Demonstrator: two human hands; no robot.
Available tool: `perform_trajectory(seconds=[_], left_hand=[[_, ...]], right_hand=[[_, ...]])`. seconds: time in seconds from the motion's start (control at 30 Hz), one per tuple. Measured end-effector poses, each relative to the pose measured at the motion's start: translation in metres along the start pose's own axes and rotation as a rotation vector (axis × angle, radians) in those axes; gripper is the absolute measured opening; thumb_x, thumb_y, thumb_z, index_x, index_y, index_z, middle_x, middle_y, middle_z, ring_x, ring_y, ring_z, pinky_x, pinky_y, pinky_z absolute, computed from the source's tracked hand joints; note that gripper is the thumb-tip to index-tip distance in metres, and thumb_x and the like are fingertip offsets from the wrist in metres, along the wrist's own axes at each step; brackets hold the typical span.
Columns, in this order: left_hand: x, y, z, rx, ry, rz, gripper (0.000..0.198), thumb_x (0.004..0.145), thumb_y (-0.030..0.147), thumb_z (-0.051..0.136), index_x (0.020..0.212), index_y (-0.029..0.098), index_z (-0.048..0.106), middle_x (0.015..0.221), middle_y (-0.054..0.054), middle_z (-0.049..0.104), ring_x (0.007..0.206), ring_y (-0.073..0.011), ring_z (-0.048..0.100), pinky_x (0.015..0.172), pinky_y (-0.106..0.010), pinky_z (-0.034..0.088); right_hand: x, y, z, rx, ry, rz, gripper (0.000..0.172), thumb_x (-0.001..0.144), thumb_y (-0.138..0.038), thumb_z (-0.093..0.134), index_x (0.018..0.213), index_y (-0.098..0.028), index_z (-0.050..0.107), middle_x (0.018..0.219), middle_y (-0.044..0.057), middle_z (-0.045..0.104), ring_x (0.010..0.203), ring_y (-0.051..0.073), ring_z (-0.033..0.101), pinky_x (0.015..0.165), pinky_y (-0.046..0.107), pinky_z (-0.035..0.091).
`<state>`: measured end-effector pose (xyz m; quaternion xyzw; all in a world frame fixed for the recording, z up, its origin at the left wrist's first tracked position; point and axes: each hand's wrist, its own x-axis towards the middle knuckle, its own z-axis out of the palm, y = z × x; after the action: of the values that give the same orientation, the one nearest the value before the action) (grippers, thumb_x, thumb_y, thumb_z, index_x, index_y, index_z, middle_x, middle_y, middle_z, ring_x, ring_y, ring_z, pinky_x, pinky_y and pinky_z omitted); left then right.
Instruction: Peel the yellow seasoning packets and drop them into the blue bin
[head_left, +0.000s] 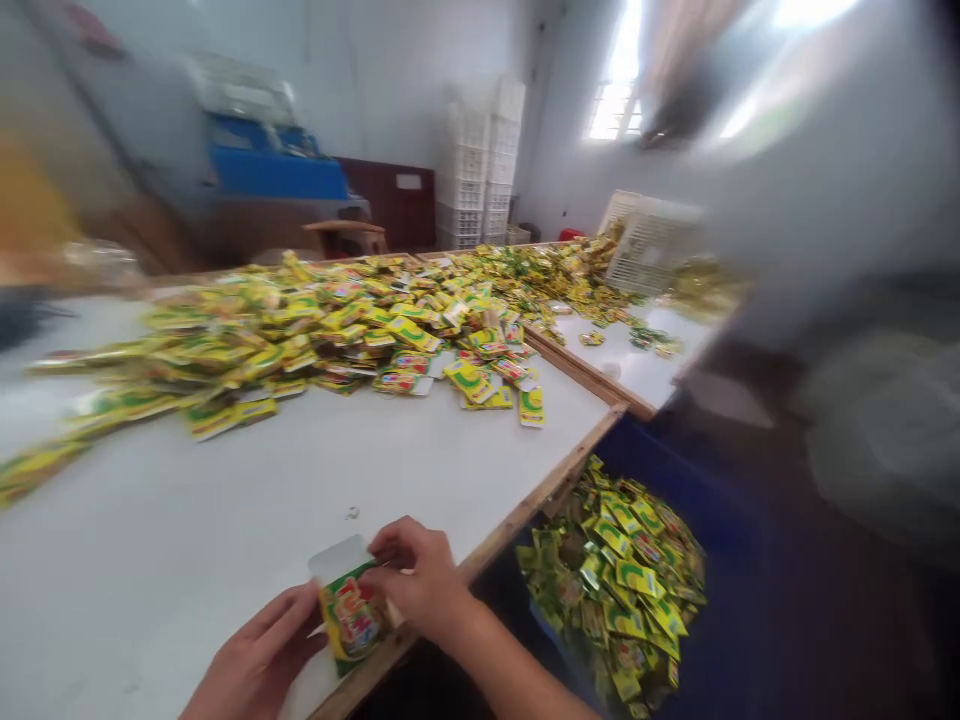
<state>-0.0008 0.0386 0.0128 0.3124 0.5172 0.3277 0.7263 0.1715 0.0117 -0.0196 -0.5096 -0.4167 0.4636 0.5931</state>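
yellow-green sachet [351, 612] sits between your hands at the near edge of the white table [225, 500], long axis pointing away from you. your right hand [420, 580] pinches its right side with curled fingers; your left hand [259, 660], fingers loosely extended, touches its left edge.

We are holding a yellow-green packet [351, 612] between both hands at the near edge of the white tabletop [225, 500], our left hand [259, 660] touching its lower side and our right hand [420, 580] pinching its right edge. A pile of packets [337, 330] is lying beyond, and more packets are filling a blue bin [720, 520] beside the tabletop.
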Motion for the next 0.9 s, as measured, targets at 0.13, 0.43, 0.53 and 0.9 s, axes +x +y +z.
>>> perform_trajectory(seconds=[0.13, 0.43, 0.53, 0.9], left_hand=[[-0.008, 0.004, 0.005, -0.117, -0.159, -0.037, 0.028, 0.079, 0.034, 0.074, 0.1, 0.016, 0.074, 0.097, -0.008, 0.077, 0.091, -0.0259, 0.069, 0.079, -0.035, 0.055], [-0.023, 0.003, 0.016, -0.179, -0.078, 0.042, 0.03, 0.078, 0.039, 0.072, 0.097, 0.016, 0.074, 0.092, -0.008, 0.076, 0.088, -0.0268, 0.068, 0.073, -0.034, 0.052], [-0.029, 0.011, 0.017, -0.184, -0.041, 0.037, 0.02, 0.075, 0.035, 0.075, 0.081, 0.016, 0.073, 0.077, -0.005, 0.073, 0.08, -0.0249, 0.067, 0.071, -0.033, 0.051], [-0.032, 0.002, 0.0, -0.148, -0.309, -0.018, 0.01, 0.076, 0.021, 0.074, 0.082, 0.018, 0.067, 0.078, -0.003, 0.068, 0.078, -0.019, 0.061, 0.073, -0.029, 0.044]], right_hand=[[-0.003, -0.005, -0.001, -0.001, -0.069, -0.073, 0.025, 0.07, -0.014, 0.07, 0.092, -0.021, 0.063, 0.083, -0.001, 0.066, 0.076, 0.017, 0.064, 0.068, 0.026, 0.052], [-0.006, -0.008, 0.004, -0.094, -0.194, -0.1, 0.032, 0.069, -0.005, 0.067, 0.095, -0.023, 0.071, 0.082, -0.001, 0.069, 0.074, 0.017, 0.064, 0.07, 0.026, 0.051], [-0.006, -0.015, 0.004, -0.144, -0.237, -0.127, 0.033, 0.07, -0.004, 0.067, 0.096, -0.025, 0.071, 0.085, -0.001, 0.07, 0.078, 0.017, 0.064, 0.071, 0.026, 0.049], [-0.016, -0.034, 0.006, 0.267, -0.329, 0.122, 0.026, 0.07, -0.01, 0.067, 0.092, -0.023, 0.069, 0.084, -0.001, 0.065, 0.079, 0.016, 0.06, 0.07, 0.025, 0.046]])
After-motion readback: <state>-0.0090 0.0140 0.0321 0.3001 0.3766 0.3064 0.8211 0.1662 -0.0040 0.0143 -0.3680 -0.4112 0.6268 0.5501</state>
